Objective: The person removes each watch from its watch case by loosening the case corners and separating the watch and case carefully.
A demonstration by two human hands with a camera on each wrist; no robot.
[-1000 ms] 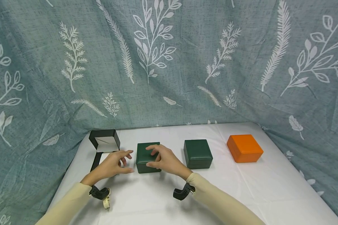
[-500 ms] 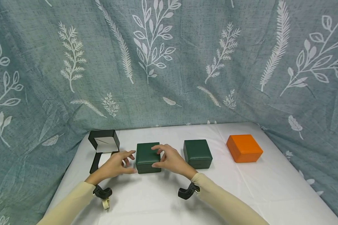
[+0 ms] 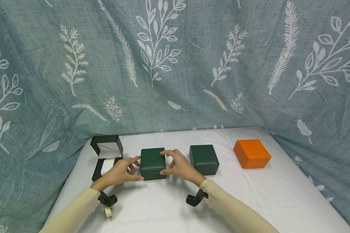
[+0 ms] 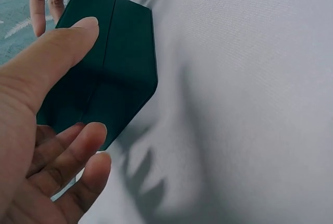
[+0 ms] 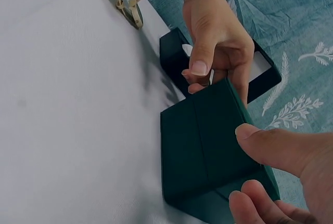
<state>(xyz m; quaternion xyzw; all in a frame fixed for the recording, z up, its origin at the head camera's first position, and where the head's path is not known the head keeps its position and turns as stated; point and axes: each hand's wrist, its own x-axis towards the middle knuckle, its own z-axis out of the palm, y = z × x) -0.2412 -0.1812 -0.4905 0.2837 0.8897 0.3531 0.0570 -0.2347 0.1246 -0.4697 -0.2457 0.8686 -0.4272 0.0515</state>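
Observation:
A closed dark green box [image 3: 153, 159] sits on the white cloth between both hands. My left hand [image 3: 121, 171] is at its left side, thumb by the near corner and index finger farther back. In the left wrist view, the left thumb [image 4: 78, 39] overlaps a side face of the box. My right hand [image 3: 179, 166] is at the right side, fingers curved and spread. Its index fingertip meets the top's far right edge, its thumb the near right corner. In the right wrist view, the right thumb [image 5: 260, 141] lies along the box's edge.
An open black case [image 3: 107, 143] with a white insert stands behind my left hand. A second green box [image 3: 204, 159] and an orange box [image 3: 252, 153] stand to the right. A cream looped strap [image 3: 109, 212] lies near my left wrist. A leaf-patterned curtain [image 3: 175, 64] hangs behind.
My right hand has moved right, from over the green box to its right edge. My left hand has come right, up to the box's left side. The box has stayed closed.

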